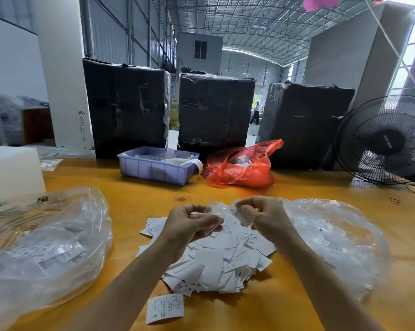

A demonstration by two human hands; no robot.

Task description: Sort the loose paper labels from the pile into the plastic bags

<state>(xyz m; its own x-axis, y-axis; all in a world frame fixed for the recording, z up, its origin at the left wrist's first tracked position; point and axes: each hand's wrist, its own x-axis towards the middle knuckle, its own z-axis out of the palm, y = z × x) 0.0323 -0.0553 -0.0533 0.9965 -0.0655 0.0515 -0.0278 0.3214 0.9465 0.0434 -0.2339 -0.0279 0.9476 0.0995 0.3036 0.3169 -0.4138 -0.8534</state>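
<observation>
A pile of white paper labels [216,263] lies on the orange table in front of me. My left hand [189,223] hovers over the pile's far edge, fingers curled round a few labels. My right hand [264,216] pinches a single label [241,217] between thumb and fingers, just right of my left hand. One clear plastic bag [41,247] holding labels lies at the left. A second clear plastic bag [338,240] with labels lies at the right. One loose label [164,308] marked S sits apart, near the table's front.
A purple plastic bin [156,168] and a red plastic bag [242,166] stand at the back of the table [142,206]. Behind them are three black wrapped boxes [216,111]. A black fan [385,139] stands at the right, a white block [10,170] at the left.
</observation>
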